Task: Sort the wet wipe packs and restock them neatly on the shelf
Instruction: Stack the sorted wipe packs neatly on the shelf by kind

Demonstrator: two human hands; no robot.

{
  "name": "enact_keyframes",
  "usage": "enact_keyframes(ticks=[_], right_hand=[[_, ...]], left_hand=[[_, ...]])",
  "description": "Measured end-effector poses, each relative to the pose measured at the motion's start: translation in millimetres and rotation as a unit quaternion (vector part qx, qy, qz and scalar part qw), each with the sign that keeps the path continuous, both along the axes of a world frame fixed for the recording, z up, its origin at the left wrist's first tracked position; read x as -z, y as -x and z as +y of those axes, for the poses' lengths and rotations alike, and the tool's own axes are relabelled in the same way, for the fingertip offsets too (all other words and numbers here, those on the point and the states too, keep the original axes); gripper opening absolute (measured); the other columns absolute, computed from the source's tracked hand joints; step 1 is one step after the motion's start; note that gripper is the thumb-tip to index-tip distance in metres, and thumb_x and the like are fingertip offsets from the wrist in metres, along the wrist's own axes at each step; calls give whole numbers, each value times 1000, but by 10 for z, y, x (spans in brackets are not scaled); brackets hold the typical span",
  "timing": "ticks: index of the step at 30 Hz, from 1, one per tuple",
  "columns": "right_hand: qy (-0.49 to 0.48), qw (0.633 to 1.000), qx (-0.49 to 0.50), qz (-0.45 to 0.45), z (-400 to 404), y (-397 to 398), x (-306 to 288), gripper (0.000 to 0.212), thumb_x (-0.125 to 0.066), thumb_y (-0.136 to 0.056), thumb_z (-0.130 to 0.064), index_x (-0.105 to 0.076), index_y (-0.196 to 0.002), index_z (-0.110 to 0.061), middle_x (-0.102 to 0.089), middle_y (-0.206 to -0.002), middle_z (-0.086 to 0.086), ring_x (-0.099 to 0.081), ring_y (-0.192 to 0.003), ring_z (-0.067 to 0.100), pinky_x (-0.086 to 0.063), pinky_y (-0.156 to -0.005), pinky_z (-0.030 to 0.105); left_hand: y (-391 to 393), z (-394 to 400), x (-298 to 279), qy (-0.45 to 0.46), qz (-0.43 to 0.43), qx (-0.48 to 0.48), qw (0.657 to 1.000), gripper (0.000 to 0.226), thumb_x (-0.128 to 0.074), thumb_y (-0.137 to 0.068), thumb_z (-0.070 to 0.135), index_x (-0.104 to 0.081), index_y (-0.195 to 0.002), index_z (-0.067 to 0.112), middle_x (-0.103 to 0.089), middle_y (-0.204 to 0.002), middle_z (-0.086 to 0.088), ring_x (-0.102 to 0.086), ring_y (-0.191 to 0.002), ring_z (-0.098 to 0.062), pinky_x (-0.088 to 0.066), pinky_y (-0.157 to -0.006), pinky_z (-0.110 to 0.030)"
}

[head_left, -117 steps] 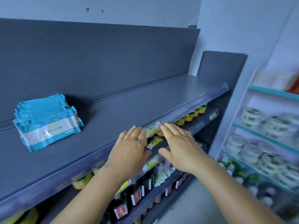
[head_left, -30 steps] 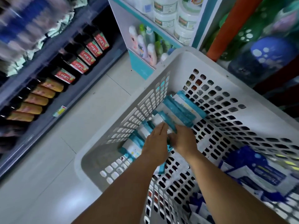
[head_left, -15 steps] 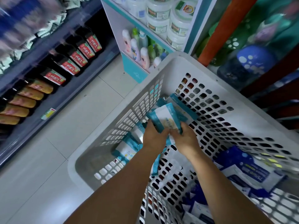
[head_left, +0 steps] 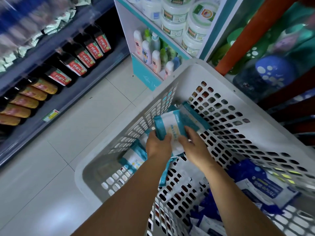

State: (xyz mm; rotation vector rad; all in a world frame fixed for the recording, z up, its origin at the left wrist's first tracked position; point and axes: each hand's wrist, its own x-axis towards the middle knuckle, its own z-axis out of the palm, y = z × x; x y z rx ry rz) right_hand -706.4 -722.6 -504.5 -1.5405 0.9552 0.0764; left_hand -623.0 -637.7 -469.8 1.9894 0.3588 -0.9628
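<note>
Both forearms reach down from the near edge into a white perforated basket [head_left: 177, 77]. Nearest, on the basket floor to the right of the right forearm, lie dark blue wipe packs [head_left: 262, 183]. Under the left wrist, another teal-and-white pack [head_left: 134, 160] rests against the basket's left wall.

The left hand [head_left: 157, 147] grips the near left end of a teal-and-white wet wipe pack [head_left: 171, 128], thumb curled over its top face. The right hand [head_left: 196, 147] holds the same pack from the right, fingers spread on its top face and along its right side. The pack sits between the two hands and juts away beyond the fingertips, lifted off the floor, with more teal packs [head_left: 194, 116] just past it against the far wall.

Farther left, beyond the basket, dark sauce bottles [head_left: 85, 58] line a low shelf above the tiled floor [head_left: 68, 142]; straight ahead stand lotion bottles [head_left: 150, 51] and white tubs [head_left: 173, 16].
</note>
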Motion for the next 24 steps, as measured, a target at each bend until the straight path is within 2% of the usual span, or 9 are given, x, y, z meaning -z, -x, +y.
enact_keyframes(ticks=[2,4,5,8,10,12,15,17,24], right_hand=[[88,996,13,28,-89,-22,137,38,-41,-96,-27,-49,-133,-26,-53,-130,-3,-54,-114,7,-50,-86,14],[170,982,-26,81,-164,-75,265,52,-46,-93,-29,-34,-144,-22,-41,-145,2,-40,-132,20,-42,-106,41],[204,972,-59,104,-185,-106,311,61,-52,-91,-27,-28,-147,-20,-35,-150,4,-34,-138,23,-36,-110,48],[285,929,-153,179,-186,-183,391,84,-66,-86,-33,-16,-151,-16,-20,-157,4,-18,-145,27,-22,-116,47],[315,906,-166,227,-162,-217,405,82,-68,-82,-42,-25,-147,-17,-28,-154,9,-21,-141,31,-23,-112,48],[317,898,-163,257,-122,-225,433,66,-69,-80,-44,-41,-134,-18,-43,-141,12,-32,-130,34,-30,-106,46],[254,944,-98,187,-68,-200,414,38,-73,-80,-32,-54,-109,-15,-60,-110,6,-52,-108,30,-43,-85,36],[177,974,-38,133,-37,-153,303,28,-72,-82,-22,-54,-103,-15,-62,-93,-2,-61,-93,24,-44,-70,30],[204,974,49,85,-8,182,-491,25,-66,-86,-22,-55,-108,-18,-62,-91,-7,-60,-81,14,-38,-57,20]], left_hand=[[-12,70,-1,-25,0,5,1000,19,-58,-93,22,-52,-111,20,-57,-96,4,-57,-83,-17,-49,-71,-29],[-6,113,-19,-48,-1,12,999,15,-54,-95,19,-50,-109,19,-54,-92,3,-54,-76,-15,-46,-62,-27],[3,117,-25,-56,0,11,998,12,-52,-95,17,-48,-106,20,-52,-90,3,-52,-72,-13,-42,-56,-25],[20,107,-40,-57,7,-5,998,11,-49,-94,14,-45,-100,22,-53,-90,0,-50,-69,-11,-39,-55,-25],[32,102,-60,-54,9,-18,998,12,-48,-94,12,-45,-98,23,-56,-93,-2,-52,-72,-13,-42,-59,-28],[35,106,-81,-54,9,-23,998,12,-48,-94,12,-45,-99,23,-55,-93,0,-54,-75,-17,-44,-63,-31],[23,133,-118,-55,5,-25,998,12,-47,-94,12,-46,-101,22,-54,-91,2,-55,-78,-19,-45,-66,-31],[35,155,-166,-51,-2,-20,998,13,-47,-95,10,-46,-101,21,-53,-85,4,-53,-73,-15,-43,-63,-28],[202,195,-675,-2,-39,50,998,22,-45,-95,9,-48,-114,19,-57,-88,6,-55,-70,-10,-40,-48,-17]])
